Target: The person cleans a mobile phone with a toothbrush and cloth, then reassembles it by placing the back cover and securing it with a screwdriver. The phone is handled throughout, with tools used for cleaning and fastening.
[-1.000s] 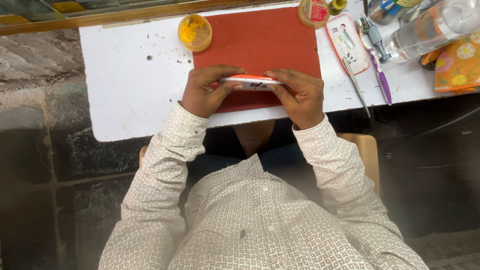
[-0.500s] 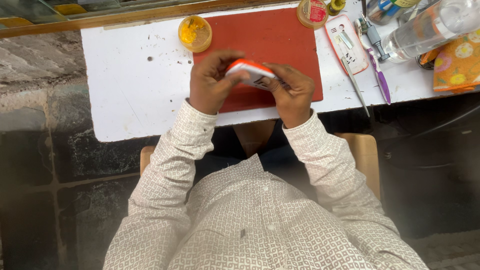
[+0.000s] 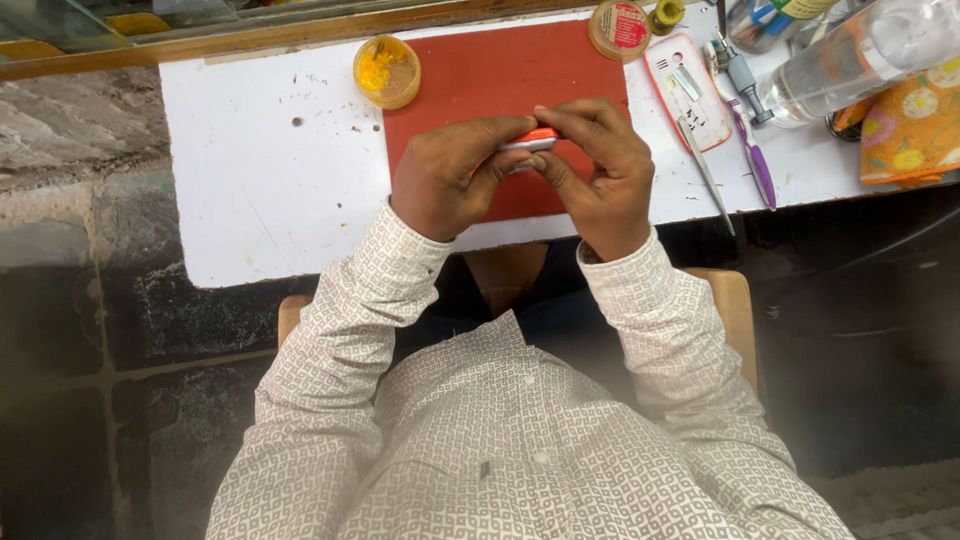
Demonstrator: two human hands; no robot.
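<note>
Orange-and-white phone (image 3: 528, 141): you hold a small handset pinched between both hands, edge-on to the camera, so only a narrow orange rim and a pale strip show; the rest is hidden by your fingers.
Long axis: it runs left to right, roughly parallel to the near edge of the red mat (image 3: 470, 75), with the right end tipped slightly away from you.
Place: the phone is above the near half of the red mat, lifted off it, close to the mat's centre.
Left hand (image 3: 450, 175): closed narrowly on the phone's left end, thumb underneath and fingers curled over the top.
Right hand (image 3: 595, 165): also gripping the phone, fingers over its right end and thumb pressing at the lower edge near the middle; the fingertips of your two hands nearly meet.
Bench (image 3: 265, 190): white top, speckled with small dark bits left of the red mat, which lies on it.
Yellow tub (image 3: 386, 70): a round, open container with yellow matter inside, touching the mat's far-left corner.
Round lid (image 3: 619, 27): at the mat's far-right corner, with a red label.
Back cover (image 3: 688, 90): a pale phone panel with a red rim, just right of the mat, lying flat.
Purple-handled tool (image 3: 755, 165): right of the back cover, pointing away from you.
Thin metal tool (image 3: 705, 175): between the back cover and the purple-handled tool, slanted.
Clear bottle (image 3: 860, 55): well right of the mat, lying tilted.
Flowered cloth (image 3: 912, 130): orange, at the far right of the bench.
</note>
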